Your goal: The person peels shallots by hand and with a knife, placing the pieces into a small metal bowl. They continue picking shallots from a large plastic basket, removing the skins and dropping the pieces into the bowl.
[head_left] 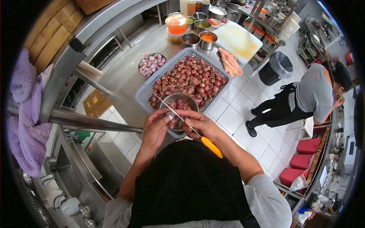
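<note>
My left hand (154, 129) pinches a pale shallot (170, 114) between thumb and fingertips. In my right hand (201, 125) is a knife with a yellow handle (211, 146), its thin blade slanting up to the left past the shallot. Both hands meet just over a metal bowl (194, 102) with reddish shallots or skins inside, partly hidden by my fingers. The bowl sits in the near end of a grey plastic basket (142, 95) heaped with unpeeled red shallots (190, 76). Left of the basket, peeled purple shallots (152, 64) fill another bowl.
Sauce containers (177, 24), metal pots (208, 40), a white cutting board (237, 40) and an orange cloth (229, 62) occupy the steel table. A metal rail (99, 120) runs at left. At right stand a bin (275, 68) and a co-worker (308, 95) facing away.
</note>
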